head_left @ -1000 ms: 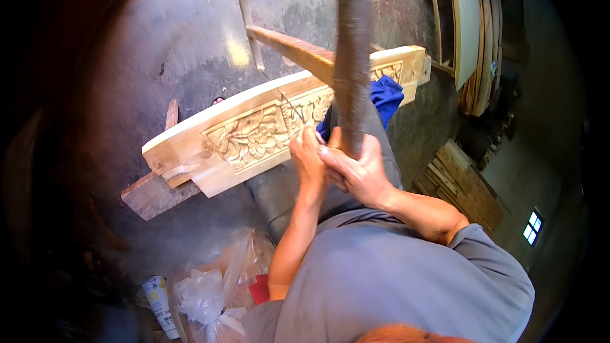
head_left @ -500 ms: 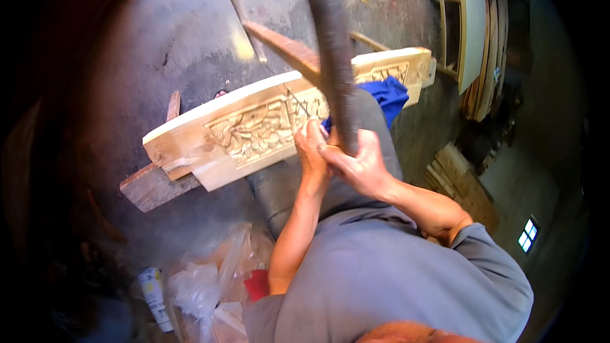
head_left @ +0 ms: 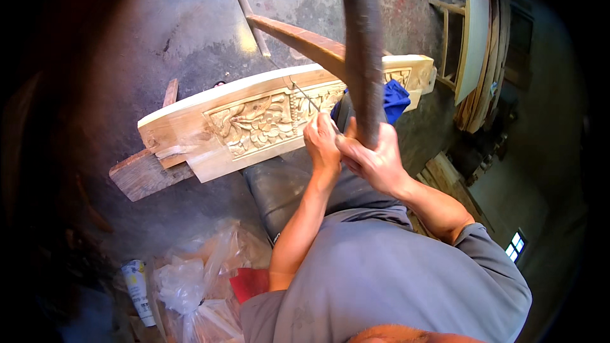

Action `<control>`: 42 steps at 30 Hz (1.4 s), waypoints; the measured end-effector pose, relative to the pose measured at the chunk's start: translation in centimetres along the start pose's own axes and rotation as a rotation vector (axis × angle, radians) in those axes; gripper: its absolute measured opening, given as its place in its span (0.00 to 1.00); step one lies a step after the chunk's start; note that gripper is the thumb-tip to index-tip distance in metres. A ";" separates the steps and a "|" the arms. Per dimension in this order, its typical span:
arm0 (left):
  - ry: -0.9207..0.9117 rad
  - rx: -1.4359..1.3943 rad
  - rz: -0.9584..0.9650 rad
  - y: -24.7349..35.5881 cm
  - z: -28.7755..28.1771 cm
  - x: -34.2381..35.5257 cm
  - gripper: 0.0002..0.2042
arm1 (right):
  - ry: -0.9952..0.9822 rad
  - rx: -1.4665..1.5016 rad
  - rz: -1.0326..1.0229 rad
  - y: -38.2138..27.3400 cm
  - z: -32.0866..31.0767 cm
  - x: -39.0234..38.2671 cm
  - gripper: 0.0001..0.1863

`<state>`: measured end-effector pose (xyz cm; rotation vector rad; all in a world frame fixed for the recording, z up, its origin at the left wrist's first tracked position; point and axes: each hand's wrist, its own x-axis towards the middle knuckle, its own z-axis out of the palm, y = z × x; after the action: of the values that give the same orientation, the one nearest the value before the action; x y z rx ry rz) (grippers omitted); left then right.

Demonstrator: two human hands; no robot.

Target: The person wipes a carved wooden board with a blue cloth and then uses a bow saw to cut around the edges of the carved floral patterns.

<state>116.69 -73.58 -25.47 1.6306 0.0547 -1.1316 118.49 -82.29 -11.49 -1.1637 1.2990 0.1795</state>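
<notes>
A wooden frame tool has a dark upright bar (head_left: pixel 361 32), a reddish crossbar (head_left: pixel 298 41) and a thin wire (head_left: pixel 306 94) crossing the carved pale wooden board (head_left: pixel 244 126). My right hand (head_left: pixel 375 159) is closed round the lower end of the dark bar. My left hand (head_left: pixel 321 140) is closed beside it, fingers pinched at the wire's lower end, whose tip they hide. The board lies at a slant over my trousered leg, with a blue cloth (head_left: pixel 395 98) behind the bar and a rough plank (head_left: pixel 143 174) under its left end.
Leaning boards and a small wooden frame (head_left: pixel 473 51) stand at the right on the concrete floor (head_left: pixel 159 25). Loose planks (head_left: pixel 445 178) lie below them. Plastic bags (head_left: pixel 184 279), a red item (head_left: pixel 248 284) and a white tube-like package (head_left: pixel 136 289) are at lower left.
Since half a second ago the bar's top has swung right, and both hands have shifted slightly up and right. Their grip looks the same throughout.
</notes>
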 end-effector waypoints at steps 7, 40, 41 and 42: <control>0.079 -0.236 -0.146 -1.3 0.3 0.7 0.18 | -0.023 -0.071 0.058 -0.1 0.8 0.8 0.14; 0.145 -0.010 -0.030 -6.6 1.8 3.6 0.10 | 0.011 -0.203 -0.058 2.9 3.1 3.1 0.17; 0.130 -0.020 -0.034 -6.3 2.1 3.4 0.09 | -0.002 -0.243 -0.061 2.4 2.9 3.6 0.17; 0.114 -0.029 -0.040 -5.9 2.5 2.0 0.08 | -0.002 -0.254 -0.053 1.7 2.3 2.6 0.18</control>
<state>112.99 -74.12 -31.00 1.6737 0.1772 -1.0625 119.69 -81.01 -14.92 -1.4116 1.2681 0.3140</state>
